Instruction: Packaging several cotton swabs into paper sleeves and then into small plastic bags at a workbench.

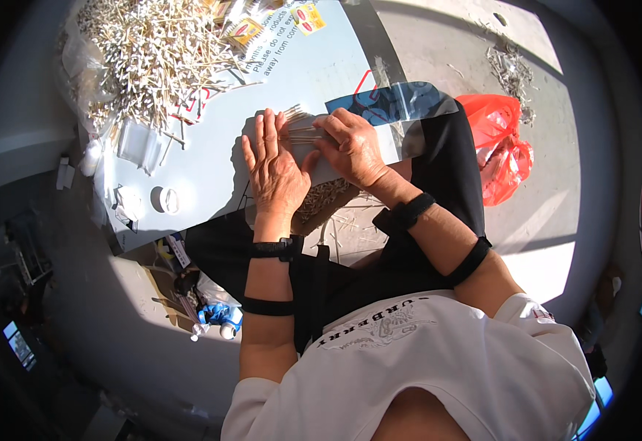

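Observation:
My left hand point(275, 173) lies flat on the pale board point(218, 158), its fingers stretched out and its fingertips beside a small bundle of cotton swabs point(303, 135). From the other side, the bent fingers of my right hand point(354, 149) pinch the near ends of these swabs. The swabs lie roughly side by side between both hands, partly hidden under the fingers. More swab tips point(295, 112) stick out just beyond them. A large loose heap of cotton swabs point(156, 55) covers the far left of the board.
Clear plastic cases point(139, 145) and a white ring-shaped roll point(167, 200) sit on the left. Yellow packets point(308, 18) lie at the far edge. Blue see-through film point(383, 103) hangs over the right edge, near a red plastic bag point(493, 151). Below, a container holds swabs point(321, 200).

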A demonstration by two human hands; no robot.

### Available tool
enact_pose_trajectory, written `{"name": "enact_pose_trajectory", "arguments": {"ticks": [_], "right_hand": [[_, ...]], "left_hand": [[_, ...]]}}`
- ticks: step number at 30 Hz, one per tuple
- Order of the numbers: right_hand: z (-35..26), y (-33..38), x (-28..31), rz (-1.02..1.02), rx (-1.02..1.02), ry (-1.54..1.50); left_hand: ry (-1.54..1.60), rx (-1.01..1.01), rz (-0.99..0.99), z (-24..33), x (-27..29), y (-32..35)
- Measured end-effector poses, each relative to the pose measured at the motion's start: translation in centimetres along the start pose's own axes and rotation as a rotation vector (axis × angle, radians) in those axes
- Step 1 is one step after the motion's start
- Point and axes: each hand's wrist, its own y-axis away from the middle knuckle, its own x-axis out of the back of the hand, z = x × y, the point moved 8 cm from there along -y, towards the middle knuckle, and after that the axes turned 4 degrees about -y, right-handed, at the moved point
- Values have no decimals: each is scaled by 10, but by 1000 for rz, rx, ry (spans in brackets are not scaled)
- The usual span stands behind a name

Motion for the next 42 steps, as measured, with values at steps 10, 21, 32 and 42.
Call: {"name": "enact_pose_trajectory", "arguments": {"ticks": [10,21,32,42], "right_hand": [[7,-9,-2,-33,-138,-37],[7,-26,-11,-61,-72,85],[-2,-41,-19,-175,-69,88],[-7,-126,-73,-171,-164,58]], "left_hand": [[5,-8,5,-2,-2,0],[-3,-19,15,-3,-6,0],[38,-14,53,-8,-4,3],[50,2,46,-5,3,3]]}}
